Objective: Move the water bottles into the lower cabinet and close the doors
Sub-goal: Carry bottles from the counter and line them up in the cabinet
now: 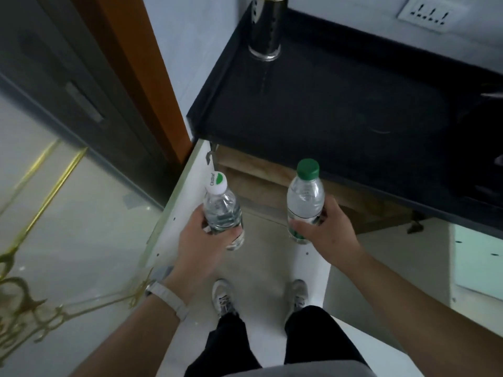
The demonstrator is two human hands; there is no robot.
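Below the black countertop [340,110], in front of the open lower cabinet [272,183], the person's fingers are curled round two water bottles, one in each hand. The left hand's thumb [231,235] wraps across the lower body of the white-capped bottle [221,210], with the other fingers closing on it from the far side. The right hand's thumb [299,225] lies across the green label of the green-capped bottle [306,197], and its fingertips show on the bottle's other side.

The left hand [202,235] and the right hand [326,229] hold the bottles roughly upright, caps up, apart from each other and raised above the floor. The green cap stands against the countertop's front edge in this view. Both bottles are outside the cabinet, whose wooden inside shows behind and between them.

The left cabinet door [185,213] is swung open, its white inner face just beside the white-capped bottle, with a hinge at its top. A pale wristband [174,297] circles the left wrist. Down between the forearms are grey shoes [224,297] and black trousers on a light floor.

On the countertop's back left corner stands a shiny perforated metal canister [265,28]; a wall socket [424,13] sits above the counter to the right. A glass panel with gold scrollwork [68,213] fills the left side.
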